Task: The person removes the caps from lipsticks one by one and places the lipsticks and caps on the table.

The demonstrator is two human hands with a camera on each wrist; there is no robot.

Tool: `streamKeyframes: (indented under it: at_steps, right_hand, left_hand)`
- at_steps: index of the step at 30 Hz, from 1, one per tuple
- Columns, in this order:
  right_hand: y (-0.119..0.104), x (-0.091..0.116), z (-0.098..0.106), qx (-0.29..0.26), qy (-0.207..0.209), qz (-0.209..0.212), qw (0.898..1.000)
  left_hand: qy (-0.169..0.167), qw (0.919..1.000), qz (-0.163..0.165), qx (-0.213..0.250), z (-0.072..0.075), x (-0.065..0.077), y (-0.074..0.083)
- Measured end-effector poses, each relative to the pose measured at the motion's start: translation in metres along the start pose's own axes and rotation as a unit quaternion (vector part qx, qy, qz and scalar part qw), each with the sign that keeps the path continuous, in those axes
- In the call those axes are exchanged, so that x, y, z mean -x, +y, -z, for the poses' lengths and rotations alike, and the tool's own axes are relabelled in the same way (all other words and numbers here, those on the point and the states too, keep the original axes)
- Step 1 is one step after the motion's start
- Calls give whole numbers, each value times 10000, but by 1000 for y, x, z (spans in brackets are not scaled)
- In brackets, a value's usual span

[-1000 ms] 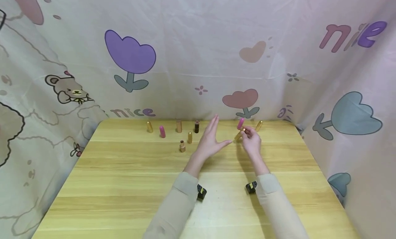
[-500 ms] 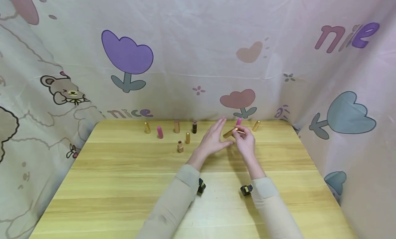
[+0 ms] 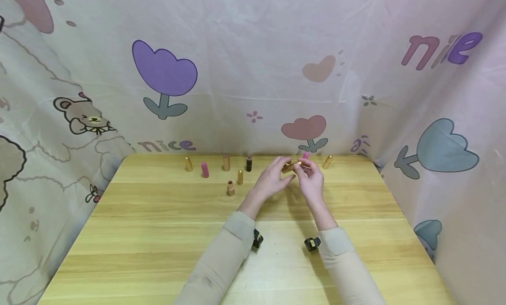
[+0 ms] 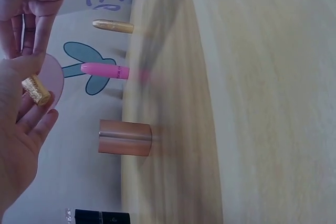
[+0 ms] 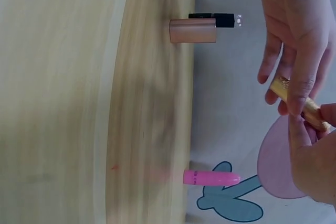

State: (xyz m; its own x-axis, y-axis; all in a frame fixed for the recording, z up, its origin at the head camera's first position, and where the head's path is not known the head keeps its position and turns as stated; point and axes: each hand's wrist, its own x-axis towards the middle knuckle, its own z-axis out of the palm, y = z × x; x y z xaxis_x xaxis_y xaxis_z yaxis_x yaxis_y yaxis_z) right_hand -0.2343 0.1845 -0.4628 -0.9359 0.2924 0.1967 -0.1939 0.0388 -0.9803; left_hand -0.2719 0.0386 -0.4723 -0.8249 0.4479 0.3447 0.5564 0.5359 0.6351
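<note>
Both hands hold one slim gold lipstick tube [image 3: 290, 168] above the back of the table. The left hand [image 3: 270, 178] has its thumb across one end and fingers behind it, as the right wrist view shows. At the other end, the right hand [image 3: 311, 180] pinches the tube between thumb and fingertips. A pink lipstick [image 3: 306, 156] stands just behind the right hand. A wide rose-gold tube [image 4: 125, 138] stands near it on the table, mostly hidden by the hands in the head view. To the right is another upright gold lipstick [image 3: 327, 162].
Left of the hands stand a black lipstick [image 3: 249, 163], a rose-gold tube [image 3: 226, 163], gold tubes [image 3: 240, 177] [image 3: 189, 164], a pink one [image 3: 205, 170] and an uncapped rose-gold one [image 3: 231, 188]. A printed curtain [image 3: 221, 120] hangs behind the wooden table [image 3: 150, 235].
The right hand has brought the gold lipstick tube leftward and tilted it flatter. The left hand, spread open before, has closed its thumb and fingers on the tube's free end.
</note>
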Motion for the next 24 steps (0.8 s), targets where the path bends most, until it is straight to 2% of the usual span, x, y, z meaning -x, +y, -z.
streamKeyframes:
  at_steps: [8,19,24]
  right_hand:
    - [1,1,-2,-576,59,48,9983]
    - [-2,6,-4,-1089,-3,115,9940]
    - [-3,7,-3,-1187,-11,17,9929]
  left_hand:
    - [447,9986,-270,103,4,0,4]
    - [549,9980,-296,100,14,3,6]
    - [512,9981,-297,173,18,4,8]
